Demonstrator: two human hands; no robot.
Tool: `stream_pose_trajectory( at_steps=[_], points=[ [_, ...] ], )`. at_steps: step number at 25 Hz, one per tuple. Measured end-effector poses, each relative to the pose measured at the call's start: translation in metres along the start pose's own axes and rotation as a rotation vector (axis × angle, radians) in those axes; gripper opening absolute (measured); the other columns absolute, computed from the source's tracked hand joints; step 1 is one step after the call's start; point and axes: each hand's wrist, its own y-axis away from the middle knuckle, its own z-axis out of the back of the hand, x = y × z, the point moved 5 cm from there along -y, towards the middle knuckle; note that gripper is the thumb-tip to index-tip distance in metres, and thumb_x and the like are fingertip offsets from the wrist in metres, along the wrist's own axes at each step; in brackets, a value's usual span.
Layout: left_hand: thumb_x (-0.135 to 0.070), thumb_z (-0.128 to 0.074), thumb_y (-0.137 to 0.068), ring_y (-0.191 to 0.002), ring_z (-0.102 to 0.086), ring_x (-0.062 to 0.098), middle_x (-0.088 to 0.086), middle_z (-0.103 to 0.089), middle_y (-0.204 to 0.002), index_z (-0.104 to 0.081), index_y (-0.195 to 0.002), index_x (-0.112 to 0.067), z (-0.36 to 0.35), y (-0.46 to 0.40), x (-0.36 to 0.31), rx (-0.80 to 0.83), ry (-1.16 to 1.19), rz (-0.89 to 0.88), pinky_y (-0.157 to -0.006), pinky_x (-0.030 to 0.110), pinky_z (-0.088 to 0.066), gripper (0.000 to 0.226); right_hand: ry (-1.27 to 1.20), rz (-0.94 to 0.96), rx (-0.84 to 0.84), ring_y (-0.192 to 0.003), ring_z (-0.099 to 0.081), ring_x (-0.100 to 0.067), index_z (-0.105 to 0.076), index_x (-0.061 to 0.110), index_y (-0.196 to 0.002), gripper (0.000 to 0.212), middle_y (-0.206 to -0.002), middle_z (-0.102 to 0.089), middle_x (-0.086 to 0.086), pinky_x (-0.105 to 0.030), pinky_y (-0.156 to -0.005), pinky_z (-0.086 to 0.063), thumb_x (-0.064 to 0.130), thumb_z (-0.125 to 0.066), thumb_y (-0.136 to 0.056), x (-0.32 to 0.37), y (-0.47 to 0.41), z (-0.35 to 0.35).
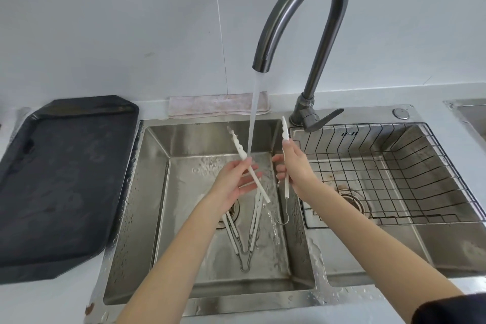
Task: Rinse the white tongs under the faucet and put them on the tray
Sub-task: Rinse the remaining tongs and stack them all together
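White tongs point(240, 148) are held spread wide over the left sink basin point(157, 192). My left hand point(232, 181) grips one white arm, which sits in the water stream from the dark curved faucet point(302, 8). My right hand point(294, 166) grips the other white arm point(285, 131), upright, to the right of the stream. A thin wire loop hangs below it. Another pair of white tongs point(252, 229) lies on the basin floor near the drain. The black tray point(60, 181) rests on the counter to the left of the sink.
A wire dish rack point(394, 173) fills the right basin. A folded pale cloth point(215, 105) lies behind the sink against the wall. Water drops cover the sink rim. The faucet lever point(323, 119) points right.
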Motion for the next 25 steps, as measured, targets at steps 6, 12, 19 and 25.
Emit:
stream_pose_trajectory(
  at_steps=[6, 12, 19, 25],
  points=[
    [-0.024, -0.056, -0.089, -0.075, -0.067, 0.011, 0.0, -0.066, -0.09, -0.054, -0.096, -0.014, -0.007, -0.004, -0.014, 0.05, -0.008, -0.048, -0.067, 0.023, -0.054, 0.012, -0.271, -0.285, 0.013, -0.021, -0.03, -0.001, -0.041, 0.016, -0.124, 0.034, -0.067, -0.042, -0.002, -0.012, -0.025, -0.024, 0.038, -0.03, -0.099, -0.031, -0.011, 0.0],
    [-0.018, -0.056, -0.089, -0.069, -0.067, 0.005, -0.002, -0.065, -0.085, -0.053, -0.111, -0.009, -0.016, -0.007, -0.02, 0.098, -0.031, -0.082, -0.069, 0.023, -0.055, 0.024, -0.366, -0.403, 0.061, -0.02, -0.028, -0.002, -0.046, 0.011, -0.094, 0.032, -0.063, -0.04, -0.002, -0.01, -0.022, -0.021, 0.038, -0.03, -0.099, -0.049, -0.015, 0.001],
    [-0.03, -0.048, -0.093, -0.068, -0.055, 0.013, 0.002, -0.055, -0.075, -0.052, -0.105, -0.01, -0.022, -0.006, -0.029, 0.017, 0.12, 0.003, -0.049, 0.021, -0.053, 0.023, -0.306, -0.441, 0.12, -0.019, -0.026, -0.003, -0.044, 0.015, -0.085, 0.032, -0.035, -0.044, 0.002, -0.007, -0.025, -0.019, 0.038, -0.027, -0.099, -0.052, -0.005, -0.002],
    [-0.006, -0.05, -0.091, -0.071, -0.047, 0.015, 0.003, -0.048, -0.077, -0.051, -0.092, -0.015, -0.031, -0.006, -0.044, 0.084, 0.315, 0.001, -0.068, 0.031, -0.047, 0.009, -0.238, -0.415, 0.128, -0.017, -0.026, -0.003, -0.04, 0.019, -0.074, 0.036, -0.024, -0.039, 0.004, -0.005, -0.027, -0.019, 0.04, -0.025, -0.099, -0.049, 0.006, -0.003]
  ],
)
